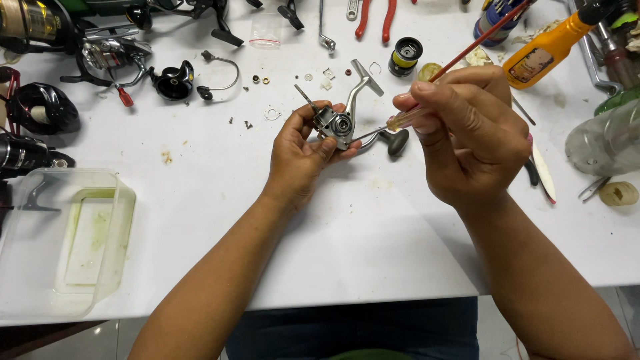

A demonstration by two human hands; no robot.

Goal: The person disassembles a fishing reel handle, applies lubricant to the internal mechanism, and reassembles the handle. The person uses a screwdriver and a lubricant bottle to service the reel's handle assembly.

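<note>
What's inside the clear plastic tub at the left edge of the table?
The clear plastic tub holds only a greenish film smeared across its floor; no parts lie in it. A dark lever-shaped piece shows at its far left wall, but whether inside or behind cannot be told.

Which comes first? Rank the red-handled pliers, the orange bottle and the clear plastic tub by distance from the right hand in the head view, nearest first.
From the right hand:
1. Orange bottle, just up and to its right, at the table's far edge.
2. Red-handled pliers, farther off, up and to its left at the top edge.
3. Clear plastic tub, clearly farthest, across the table at the near left corner.
</note>
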